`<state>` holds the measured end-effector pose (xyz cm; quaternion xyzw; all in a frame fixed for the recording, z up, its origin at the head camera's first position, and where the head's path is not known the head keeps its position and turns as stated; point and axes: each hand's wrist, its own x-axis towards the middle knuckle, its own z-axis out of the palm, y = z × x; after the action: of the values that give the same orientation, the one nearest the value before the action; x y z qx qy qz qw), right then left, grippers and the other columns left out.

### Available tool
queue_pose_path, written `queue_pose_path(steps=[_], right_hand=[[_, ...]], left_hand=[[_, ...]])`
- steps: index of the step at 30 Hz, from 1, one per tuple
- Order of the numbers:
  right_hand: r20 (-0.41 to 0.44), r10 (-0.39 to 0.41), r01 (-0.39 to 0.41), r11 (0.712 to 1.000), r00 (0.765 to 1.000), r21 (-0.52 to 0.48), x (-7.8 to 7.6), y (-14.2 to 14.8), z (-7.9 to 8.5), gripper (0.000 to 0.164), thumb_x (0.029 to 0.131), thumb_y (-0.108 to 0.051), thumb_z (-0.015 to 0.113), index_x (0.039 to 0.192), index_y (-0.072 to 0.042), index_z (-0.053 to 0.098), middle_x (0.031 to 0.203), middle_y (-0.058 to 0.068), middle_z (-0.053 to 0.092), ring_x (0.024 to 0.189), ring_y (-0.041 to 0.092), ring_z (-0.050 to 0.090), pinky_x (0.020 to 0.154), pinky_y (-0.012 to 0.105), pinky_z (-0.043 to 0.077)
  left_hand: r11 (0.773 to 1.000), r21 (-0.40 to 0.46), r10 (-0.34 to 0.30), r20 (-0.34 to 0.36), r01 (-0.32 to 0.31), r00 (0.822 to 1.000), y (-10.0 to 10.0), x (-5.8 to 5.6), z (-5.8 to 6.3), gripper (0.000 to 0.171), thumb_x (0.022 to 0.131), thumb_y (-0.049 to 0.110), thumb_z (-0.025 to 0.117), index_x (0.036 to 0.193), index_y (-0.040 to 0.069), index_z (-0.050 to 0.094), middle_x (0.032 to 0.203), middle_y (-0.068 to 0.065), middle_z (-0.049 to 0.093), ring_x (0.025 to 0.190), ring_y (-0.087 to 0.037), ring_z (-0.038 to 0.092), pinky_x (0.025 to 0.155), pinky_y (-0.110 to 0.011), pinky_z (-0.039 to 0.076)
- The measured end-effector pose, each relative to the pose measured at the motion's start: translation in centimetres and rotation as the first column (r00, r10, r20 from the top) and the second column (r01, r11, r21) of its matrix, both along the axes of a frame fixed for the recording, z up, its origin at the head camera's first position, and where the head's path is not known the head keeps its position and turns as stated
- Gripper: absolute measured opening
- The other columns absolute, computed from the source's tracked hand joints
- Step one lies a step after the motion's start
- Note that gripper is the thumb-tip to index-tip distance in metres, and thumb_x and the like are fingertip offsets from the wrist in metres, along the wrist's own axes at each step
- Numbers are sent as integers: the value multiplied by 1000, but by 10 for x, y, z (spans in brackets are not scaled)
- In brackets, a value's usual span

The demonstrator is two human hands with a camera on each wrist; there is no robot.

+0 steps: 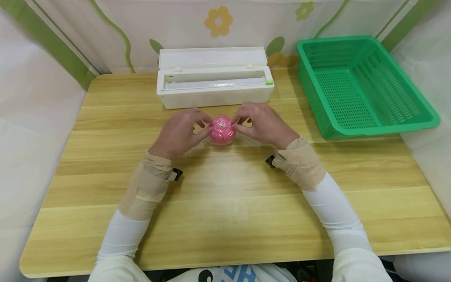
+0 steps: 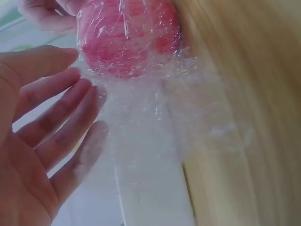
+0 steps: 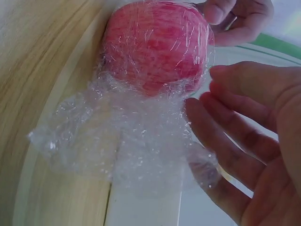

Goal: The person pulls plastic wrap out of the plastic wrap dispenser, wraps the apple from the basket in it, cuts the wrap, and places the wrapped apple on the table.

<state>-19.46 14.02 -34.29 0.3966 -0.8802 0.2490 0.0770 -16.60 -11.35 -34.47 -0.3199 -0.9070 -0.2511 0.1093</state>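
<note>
A pink-red apple [image 1: 222,131] wrapped in clear cling film sits on the wooden table between the two hands. Loose cling film [image 2: 155,113] spreads out from the apple's side in the left wrist view, and a crumpled end of it shows in the right wrist view. From the left, the left hand [image 1: 181,131] pinches film close against the apple with thumb and index finger, its other fingers spread behind the film. On the opposite side the right hand [image 1: 262,122] does likewise, thumb and index tips right at the wrapped apple [image 3: 155,47].
Behind the hands stands a white cling film dispenser [image 1: 216,96], lid raised, a roll [image 1: 215,83] inside and a small green piece at its right end. A green plastic basket [image 1: 327,111] sits at the back right. Patterned curtain [image 1: 246,23] hangs along the table's far edge.
</note>
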Motion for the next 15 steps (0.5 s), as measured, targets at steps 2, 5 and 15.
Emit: queue_pose_path(steps=[2,5,15], right_hand=[[-30,-1,0,1000,1000,-10,0,-1,0,13,86,-27,72,97,-21,70,94,-12,58,83,5,55,70,24,44],[-75,30,-30,1000,997,-2,1,-4,-2,14,86,-29,72,98,-23,71,97,-14,56,85,3,52,68,24,42],[150,-119,93,980,982,175,-1,9,7,43,81,-47,72,115,-20,66,103,-10,61,93,9,55,74,31,44]], left_hand=[[1000,1,0,-16,0,1000,1,0,0,23,87,29,70,103,13,69,98,4,59,84,-13,57,68,-25,43],[999,7,-38,-36,38,999,5,0,-2,21,88,29,69,103,14,70,98,3,56,82,-14,55,67,-23,42],[993,-109,65,219,-42,974,-14,-1,2,70,77,46,75,131,10,50,119,-2,53,104,-19,53,80,-34,46]])
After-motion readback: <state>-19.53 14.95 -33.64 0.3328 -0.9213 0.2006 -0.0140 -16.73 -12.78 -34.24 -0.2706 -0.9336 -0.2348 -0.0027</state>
